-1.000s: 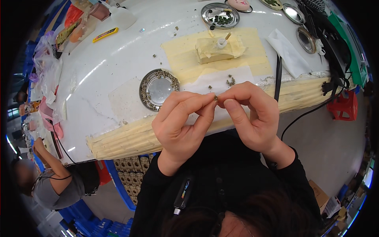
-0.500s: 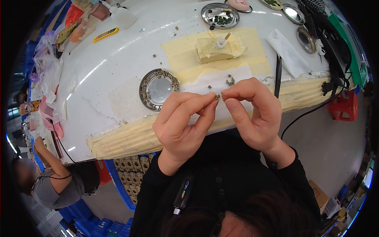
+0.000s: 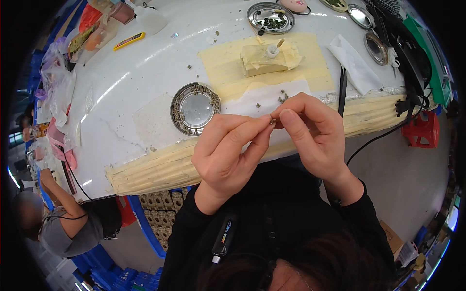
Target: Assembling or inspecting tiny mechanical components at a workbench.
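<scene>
Over the table's front edge, the fingertips of my left hand (image 3: 228, 150) pinch a small grey-brown piece (image 3: 273, 121). My right hand (image 3: 315, 138) meets it from the other side, its fingers curled and the index fingertip against the piece; its thumb lies close to that finger. Fingertips partly cover the piece, and its exact kind is too small to make out. Left of my hands stands a round metal dish (image 3: 195, 109) with many similar pieces around its rim. A few more loose pieces (image 3: 283, 97) lie on white paper just beyond my right hand.
A tape-covered block (image 3: 269, 60) bearing a small white cup (image 3: 273, 51) stands beyond my hands. Further back is a metal plate (image 3: 271, 19) of dark green pieces. A white cloth (image 3: 357, 65) lies at right. Another person (image 3: 70, 223) sits at lower left, near a blue crate (image 3: 145, 225).
My right hand has moved slightly left and its index fingertip now meets the piece. Its thumb has lifted toward the index finger. My left hand has shifted slightly right.
</scene>
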### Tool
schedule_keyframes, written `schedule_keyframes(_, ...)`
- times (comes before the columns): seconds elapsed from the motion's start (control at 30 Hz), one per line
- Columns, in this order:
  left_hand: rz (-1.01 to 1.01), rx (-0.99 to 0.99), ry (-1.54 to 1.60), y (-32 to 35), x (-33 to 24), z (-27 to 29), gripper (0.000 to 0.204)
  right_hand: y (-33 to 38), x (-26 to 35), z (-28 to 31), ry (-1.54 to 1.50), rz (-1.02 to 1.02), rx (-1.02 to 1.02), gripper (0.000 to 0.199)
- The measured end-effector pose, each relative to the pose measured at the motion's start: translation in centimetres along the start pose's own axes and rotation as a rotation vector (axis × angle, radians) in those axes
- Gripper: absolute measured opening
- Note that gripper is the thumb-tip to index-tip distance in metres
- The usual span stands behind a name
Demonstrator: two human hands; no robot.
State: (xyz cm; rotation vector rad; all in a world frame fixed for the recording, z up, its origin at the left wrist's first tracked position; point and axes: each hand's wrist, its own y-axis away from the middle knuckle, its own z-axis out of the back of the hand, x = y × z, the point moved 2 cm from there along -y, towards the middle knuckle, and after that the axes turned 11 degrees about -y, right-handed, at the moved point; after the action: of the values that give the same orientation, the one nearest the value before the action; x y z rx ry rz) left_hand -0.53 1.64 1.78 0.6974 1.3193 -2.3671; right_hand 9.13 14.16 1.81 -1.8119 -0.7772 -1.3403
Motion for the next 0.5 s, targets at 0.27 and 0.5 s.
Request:
schedule_keyframes(0.27, 0.056, 0.062, 0.117, -0.2, 0.4, 0.4, 0.024, 0.0, 0.0, -0.3, -0.159, -0.161, 0.036, 0.012)
schedule_keyframes(0.5, 0.149, 0.125, 0.277, -0.2, 1.0, 0.8, 0.024, 0.2, -0.1, -0.8, -0.353, -0.291, 0.084, 0.014)
